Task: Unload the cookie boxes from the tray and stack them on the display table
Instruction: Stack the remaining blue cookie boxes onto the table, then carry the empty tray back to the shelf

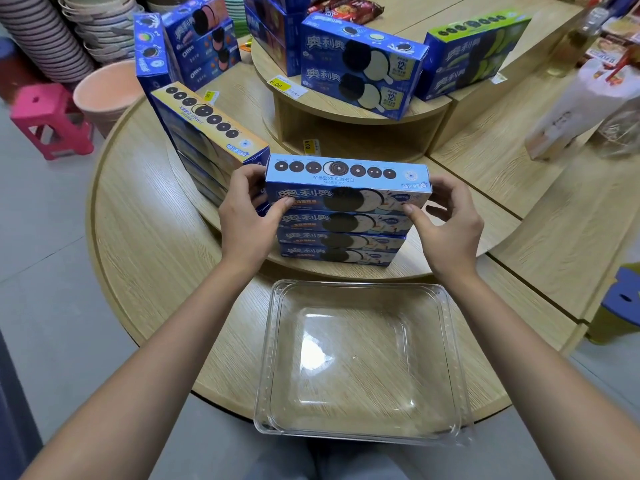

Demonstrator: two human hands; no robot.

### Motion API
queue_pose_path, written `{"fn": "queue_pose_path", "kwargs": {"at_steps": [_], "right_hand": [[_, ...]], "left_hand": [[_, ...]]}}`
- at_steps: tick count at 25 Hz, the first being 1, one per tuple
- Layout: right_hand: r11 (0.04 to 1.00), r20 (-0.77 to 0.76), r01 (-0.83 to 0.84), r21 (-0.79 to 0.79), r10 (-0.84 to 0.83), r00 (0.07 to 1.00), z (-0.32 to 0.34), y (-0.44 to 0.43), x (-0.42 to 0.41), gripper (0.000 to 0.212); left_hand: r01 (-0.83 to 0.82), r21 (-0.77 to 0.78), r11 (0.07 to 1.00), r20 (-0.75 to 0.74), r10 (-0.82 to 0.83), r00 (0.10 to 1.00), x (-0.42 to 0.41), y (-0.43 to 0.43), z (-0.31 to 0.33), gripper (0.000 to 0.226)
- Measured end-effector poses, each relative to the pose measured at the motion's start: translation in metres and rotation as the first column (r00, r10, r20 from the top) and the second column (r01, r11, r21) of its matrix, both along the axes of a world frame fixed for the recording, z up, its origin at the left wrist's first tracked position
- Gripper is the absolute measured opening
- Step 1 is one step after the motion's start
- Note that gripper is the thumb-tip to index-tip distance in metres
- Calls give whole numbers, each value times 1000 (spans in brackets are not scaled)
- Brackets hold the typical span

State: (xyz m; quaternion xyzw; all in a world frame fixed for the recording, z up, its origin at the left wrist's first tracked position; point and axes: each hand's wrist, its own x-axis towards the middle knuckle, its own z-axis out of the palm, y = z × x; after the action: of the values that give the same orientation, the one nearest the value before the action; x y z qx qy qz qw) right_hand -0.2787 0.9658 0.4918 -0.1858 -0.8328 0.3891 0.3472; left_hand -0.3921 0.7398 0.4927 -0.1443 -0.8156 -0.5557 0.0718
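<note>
While the clear tray (360, 362) lies empty, the top box (347, 183) sits on the stack (341, 244), long axis left-right, between left hand (247, 216) and right hand (446, 218), fingers pinching its ends.

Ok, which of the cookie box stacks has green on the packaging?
The green-fronted boxes on the raised shelf at far right, beside the blue-and-white pair. Every other stack is blue, including the one under both hands.

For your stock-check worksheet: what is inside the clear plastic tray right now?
Nothing: the clear plastic tray holds no boxes, and the wooden table shows through its base. Nothing is covered.
</note>
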Motion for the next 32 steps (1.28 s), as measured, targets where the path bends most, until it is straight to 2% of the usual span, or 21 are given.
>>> {"fn": "queue_pose_path", "kwargs": {"at_steps": [5,8,12,18,21,24,26,28,30,32], "right_hand": [[999,29,15,-31,-14,999,0,1,6,46],[996,56,56,-71,-52,997,-9,3,20,48],[989,195,113,-98,-92,977,-44,9,55,41],[987,502,158,-31,-122,856,-103,18,114,47],[983,607,184,-9,-141,782,-122,18,135,54],[971,685,230,-66,-123,718,-132,16,150,58],[949,723,286,-131,-106,683,-135,14,155,52],[938,752,312,-154,-94,653,-135,11,157,36],[924,744,335,-184,-91,662,-133,7,157,22],[902,727,364,-234,-86,681,-130,2,154,24]], "left_hand": [[-45,-50,998,-14,44,999,8,-6,-7,48],[-85,-30,996,7,85,996,18,-15,-19,43],[-82,-88,993,76,88,993,42,-32,-56,38],[80,-371,925,309,42,950,78,-59,-125,50],[123,-415,901,414,67,908,93,-63,-141,56],[186,-418,889,483,44,875,108,-64,-148,60],[205,-407,890,527,46,849,115,-66,-152,63],[209,-446,870,552,83,830,120,-68,-154,60],[208,-462,862,572,111,813,124,-69,-156,55],[206,-451,868,583,112,805,126,-69,-156,52]]}}
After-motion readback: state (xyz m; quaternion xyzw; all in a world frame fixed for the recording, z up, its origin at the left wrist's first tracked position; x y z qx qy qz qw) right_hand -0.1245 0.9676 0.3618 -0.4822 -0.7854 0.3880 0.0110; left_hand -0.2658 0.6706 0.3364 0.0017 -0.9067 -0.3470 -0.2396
